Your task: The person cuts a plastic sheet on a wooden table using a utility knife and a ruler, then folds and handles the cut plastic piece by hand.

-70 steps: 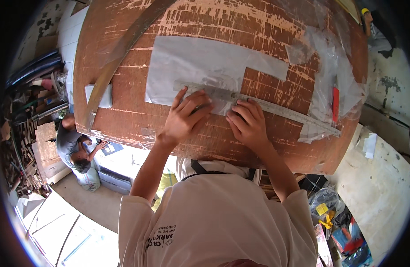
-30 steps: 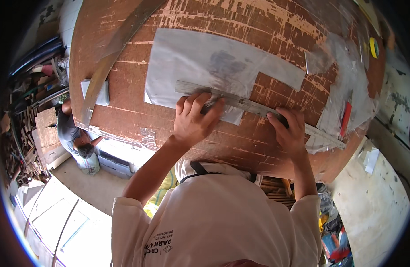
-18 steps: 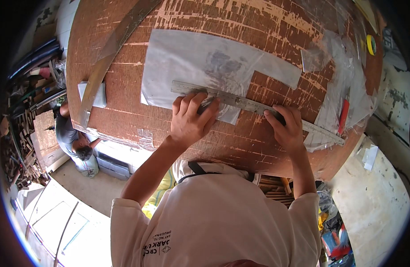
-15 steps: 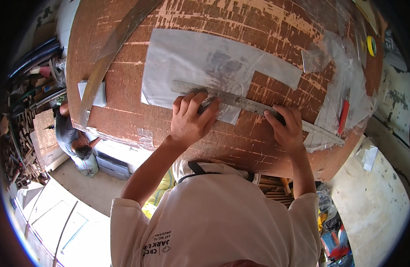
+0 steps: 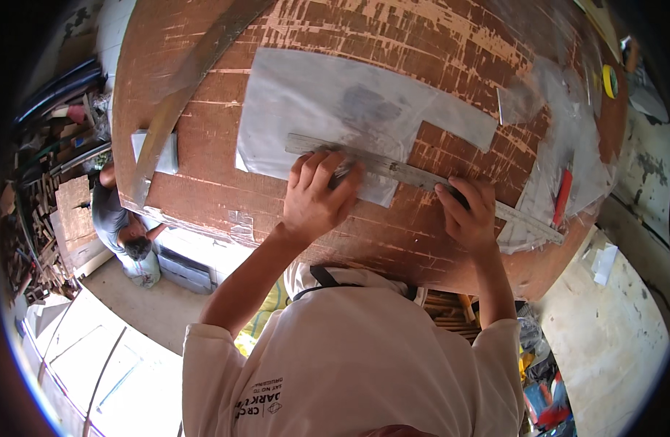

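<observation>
A long steel ruler (image 5: pixel 402 172) lies slantwise across a cloudy, see-through plastic sheet (image 5: pixel 298 98) with a notch out of its right side. My left hand (image 5: pixel 319 191) bends its fingers over the ruler near its left end, fingertips slightly blurred by motion. Farther along, my right hand (image 5: pixel 469 211) grips the ruler with thumb and fingers, right of the sheet. A dark patch shows under each hand, and I cannot make out whether it is shadow or an object. Beneath everything is a worn, scratched brown wooden tabletop (image 5: pixel 422 240).
A red-handled tool (image 5: pixel 563 197) rests on crumpled clear plastic (image 5: pixel 542 171) at the right. Beyond it lies a yellow tape roll (image 5: pixel 609 81). A long flat strip (image 5: pixel 176 102) crosses the table's left side over a small stack of sheets (image 5: pixel 166 151). Another person (image 5: pixel 124 226) is low at the left.
The whole view has shifted slightly. Both hands stay at nearly the same spots on the ruler; the left fingertips are more blurred now.
</observation>
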### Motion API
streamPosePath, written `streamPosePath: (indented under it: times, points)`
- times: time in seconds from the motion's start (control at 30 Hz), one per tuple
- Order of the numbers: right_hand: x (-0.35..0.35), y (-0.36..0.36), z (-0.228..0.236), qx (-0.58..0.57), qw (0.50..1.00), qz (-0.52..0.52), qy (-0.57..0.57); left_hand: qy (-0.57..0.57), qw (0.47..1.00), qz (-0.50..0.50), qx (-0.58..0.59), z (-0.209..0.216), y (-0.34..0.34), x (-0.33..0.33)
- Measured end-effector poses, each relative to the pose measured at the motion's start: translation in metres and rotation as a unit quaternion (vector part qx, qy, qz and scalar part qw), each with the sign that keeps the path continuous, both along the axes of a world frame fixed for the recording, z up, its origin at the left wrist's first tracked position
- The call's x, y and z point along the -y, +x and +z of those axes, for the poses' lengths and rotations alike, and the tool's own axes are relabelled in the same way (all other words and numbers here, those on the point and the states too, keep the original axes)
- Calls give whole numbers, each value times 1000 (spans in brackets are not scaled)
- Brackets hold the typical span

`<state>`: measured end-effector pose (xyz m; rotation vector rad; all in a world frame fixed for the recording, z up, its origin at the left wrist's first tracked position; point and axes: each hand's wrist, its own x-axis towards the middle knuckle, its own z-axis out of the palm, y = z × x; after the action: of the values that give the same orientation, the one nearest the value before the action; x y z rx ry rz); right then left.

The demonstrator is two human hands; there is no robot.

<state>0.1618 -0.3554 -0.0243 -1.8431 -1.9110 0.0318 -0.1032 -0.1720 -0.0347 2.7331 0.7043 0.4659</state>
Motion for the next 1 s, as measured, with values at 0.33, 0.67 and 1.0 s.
streamPosePath:
  times: [0.33,0.67,1.0]
  points:
    - [-5,1,4,-23,1000,8,2,-14,1000,0,13,-2,1,1]
    - [-3,1,3,-30,1000,3,4,-4,1000,-8,18,1,2,-2]
    - [-3,3,5,-30,999,13,4,10,1000,-12,14,1,2,-2]
